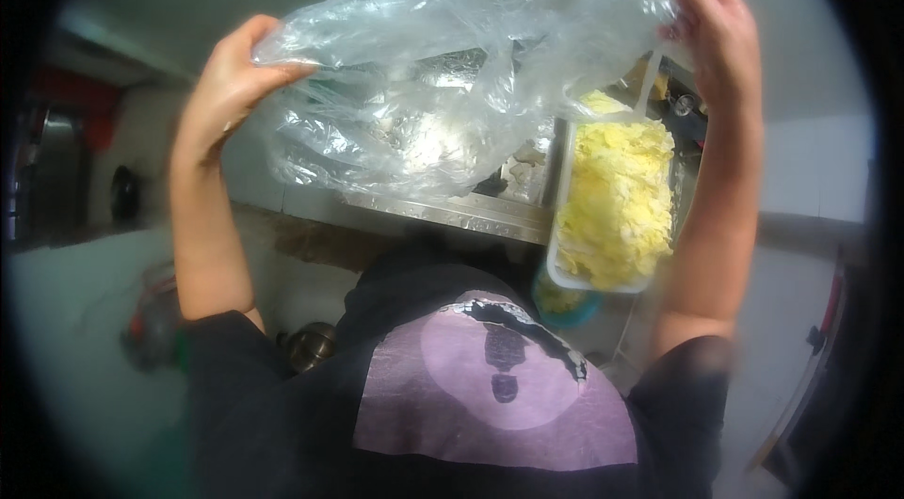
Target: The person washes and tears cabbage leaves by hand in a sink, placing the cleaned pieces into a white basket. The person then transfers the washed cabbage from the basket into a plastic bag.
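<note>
A large clear plastic bag (452,12) is stretched between my raised hands, above a stainless steel sink (487,211). My left hand (244,75) pinches one edge of the bag between thumb and fingers. At the upper right, my right hand (717,26) grips the other side, fingers curled over the plastic. Below the right hand stands a white plastic tray (558,245) heaped with yellow leaves that look like cabbage (618,195). The film partly covers the sink, so what lies inside is hard to make out.
Under the tray, a blue-green basin (565,301) with pale pieces in it sits lower down. A metal pot (311,347) rests at lower left, beside my body. Red and dark bags (152,322) are blurred farther left. Dark items (681,103) lie behind the tray.
</note>
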Demonstrator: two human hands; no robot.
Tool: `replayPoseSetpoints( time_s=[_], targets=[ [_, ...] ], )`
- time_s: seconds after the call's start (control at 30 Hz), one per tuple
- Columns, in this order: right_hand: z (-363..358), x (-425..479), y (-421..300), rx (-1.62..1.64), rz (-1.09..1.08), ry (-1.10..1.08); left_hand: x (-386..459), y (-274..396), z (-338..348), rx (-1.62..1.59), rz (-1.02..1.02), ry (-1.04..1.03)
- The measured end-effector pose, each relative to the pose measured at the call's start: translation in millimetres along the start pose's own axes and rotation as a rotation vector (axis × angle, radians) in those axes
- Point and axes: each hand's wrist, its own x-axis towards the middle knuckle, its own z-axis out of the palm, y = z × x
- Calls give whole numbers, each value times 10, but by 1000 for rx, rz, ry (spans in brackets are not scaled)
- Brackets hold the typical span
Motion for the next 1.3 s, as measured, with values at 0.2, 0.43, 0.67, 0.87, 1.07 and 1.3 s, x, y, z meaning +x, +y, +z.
replayPoseSetpoints(
  time_s=[0.2, 0.43, 0.67, 0.87, 1.07, 1.3],
  targets=[
    [569, 10, -622, 8, 248, 34, 144, 246, 570, 425, 423, 197],
    [346, -143, -399, 308, -123, -242, 681, 773, 1747, -2, 290, -71],
    [-263, -272, 397, 115, -125, -123, 999, 893, 1601, -683, 404, -54],
    [-173, -602, 1328, -322, 345, -187, 1105, 1004, 1237, -812, 674, -302],
    [156, -756, 1910, -122, 523, -236, 963, 1488, 1045, -1283, 411, -491],
    [-220, -561, 1103, 39, 363, 37, 985, 970, 589, -1175, 304, -322]
  ],
)
